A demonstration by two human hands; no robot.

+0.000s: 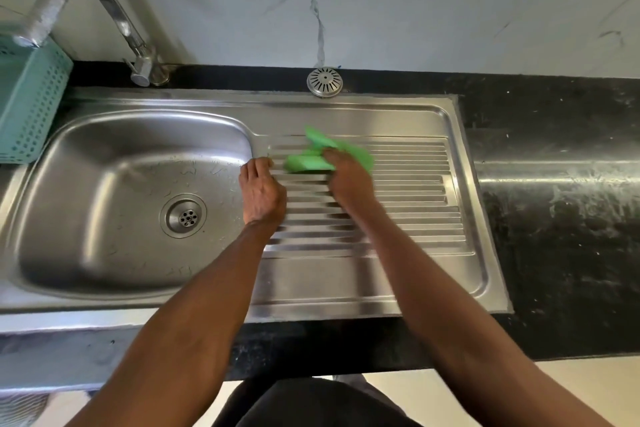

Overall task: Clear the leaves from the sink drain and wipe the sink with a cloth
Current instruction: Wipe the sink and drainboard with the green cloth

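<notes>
The right hand [349,184] has its grip clamped on the green cloth [311,159], bunched on the ribbed drainboard [408,191] just right of the basin; the left hand [261,191] rests flat at the basin's right rim, grip apart and empty. Bunched so, the cloth could skip the grooves and leave streaks. The drain [183,216] looks free of leaves.
</notes>
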